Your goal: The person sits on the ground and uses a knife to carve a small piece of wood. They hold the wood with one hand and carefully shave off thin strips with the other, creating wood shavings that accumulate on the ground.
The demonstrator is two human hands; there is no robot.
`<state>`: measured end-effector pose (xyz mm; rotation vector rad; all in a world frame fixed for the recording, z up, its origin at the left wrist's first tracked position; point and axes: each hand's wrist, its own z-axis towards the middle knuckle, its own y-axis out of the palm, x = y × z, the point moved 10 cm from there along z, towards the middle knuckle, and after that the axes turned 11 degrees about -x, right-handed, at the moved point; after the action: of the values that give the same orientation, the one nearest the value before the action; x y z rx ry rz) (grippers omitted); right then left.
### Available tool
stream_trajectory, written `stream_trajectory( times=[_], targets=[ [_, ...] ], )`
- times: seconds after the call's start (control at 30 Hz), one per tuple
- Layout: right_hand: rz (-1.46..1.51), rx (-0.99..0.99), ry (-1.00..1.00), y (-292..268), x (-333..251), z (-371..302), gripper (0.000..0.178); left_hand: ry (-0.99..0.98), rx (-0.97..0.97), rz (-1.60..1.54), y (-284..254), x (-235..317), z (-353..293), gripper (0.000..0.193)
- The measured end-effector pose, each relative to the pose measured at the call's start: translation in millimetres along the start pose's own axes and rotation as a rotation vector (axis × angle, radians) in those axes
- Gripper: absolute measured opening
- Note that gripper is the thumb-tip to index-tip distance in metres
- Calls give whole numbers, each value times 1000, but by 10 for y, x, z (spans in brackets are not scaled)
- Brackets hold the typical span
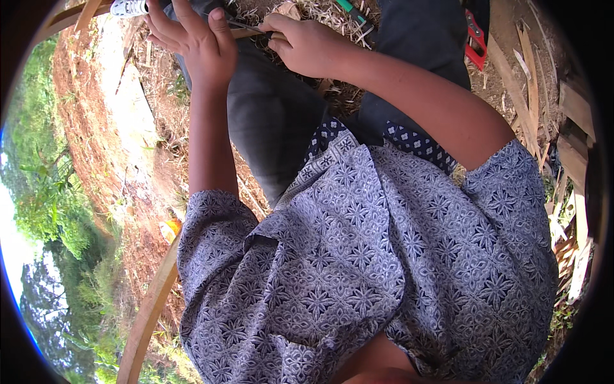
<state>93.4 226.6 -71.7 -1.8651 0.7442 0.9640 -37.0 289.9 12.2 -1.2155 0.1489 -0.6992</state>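
At the upper edge, my left hand [195, 41] is raised with its fingers stretched and apart. A white cylinder with dark markings [130, 8] is close to its fingertips; whether they touch, I cannot tell. My right hand [304, 46] is closed, thumb and fingers pressed around a thin dark tool [261, 30], whose kind is unclear. A pale wooden strip [245, 32] lies by that tool, between my two hands, partly hidden by the fingers. Both hands are above my dark trouser legs [272, 109].
A red saw handle [475, 41] lies right of my leg. Between my legs, a green-handled tool [352, 13] rests among wood shavings [326, 18]. Split wood pieces [575, 153] are piled at right. A long curved wooden strip [152, 307] is at lower left, beside a dirt slope [96, 128].
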Motion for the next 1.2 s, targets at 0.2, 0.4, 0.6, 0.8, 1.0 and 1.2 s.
stream_trajectory(
  times=[0.2, 0.4, 0.6, 0.8, 1.0, 1.2],
  targets=[
    [-94, 6, 20, -10, 93, 10, 31, 37, -62, 5, 24, 169, 52, 72],
    [-49, 30, -88, -126, -219, -70, 31, 62, -78, 27, 23, 197, 49, 71],
    [-71, -81, 36, -68, 8, 9, 31, 112, -43, 25, 33, 213, 69, 71],
    [-86, -24, 21, -47, 98, 7, 30, 82, -128, 71, 30, 263, 70, 72],
    [-108, -34, 37, -41, 110, 7, 33, 28, -100, 77, 42, 215, 112, 71],
    [-55, 38, -28, -106, -88, -32, 38, 22, -80, 71, 32, 249, 163, 70]
  ],
)
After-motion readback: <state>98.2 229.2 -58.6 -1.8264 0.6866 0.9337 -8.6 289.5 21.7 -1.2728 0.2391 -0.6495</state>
